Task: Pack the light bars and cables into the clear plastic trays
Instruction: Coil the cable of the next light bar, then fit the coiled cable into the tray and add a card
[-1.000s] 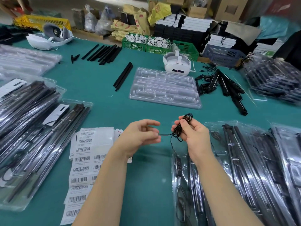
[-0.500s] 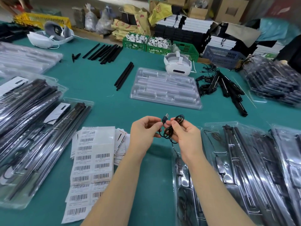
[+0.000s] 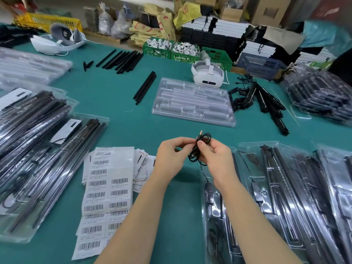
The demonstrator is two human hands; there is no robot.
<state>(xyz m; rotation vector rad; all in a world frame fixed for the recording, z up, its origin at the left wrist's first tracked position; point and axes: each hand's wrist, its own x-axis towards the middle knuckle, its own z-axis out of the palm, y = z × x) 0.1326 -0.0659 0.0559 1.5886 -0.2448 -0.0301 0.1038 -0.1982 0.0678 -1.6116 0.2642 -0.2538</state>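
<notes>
Above the green table (image 3: 122,115), near its front edge, both hands meet over a coiled black cable (image 3: 200,147). Left hand (image 3: 169,157) has its fingers curled, pinching the coil from the left; right hand (image 3: 215,159) pinches it from the right with thumb and fingers curled round the loops. A plug (image 3: 199,134) sticks up from the top of the coil, and one strand hangs down from the coil to an inline controller (image 3: 209,193) lying in the open tray (image 3: 211,221) just below the right hand. That tray holds light bars, as do the trays beside it on the right (image 3: 285,187). An empty clear tray (image 3: 193,103) sits beyond the hands at mid-table, with two loose bars (image 3: 144,87) to its left and a heap of bars and cables (image 3: 261,98) to its right. Filled trays (image 3: 38,149) are stacked at the left, barcode labels (image 3: 106,187) lie between them and the left arm. A white headset (image 3: 206,74) rests behind the empty tray, more bars (image 3: 122,60) further back
</notes>
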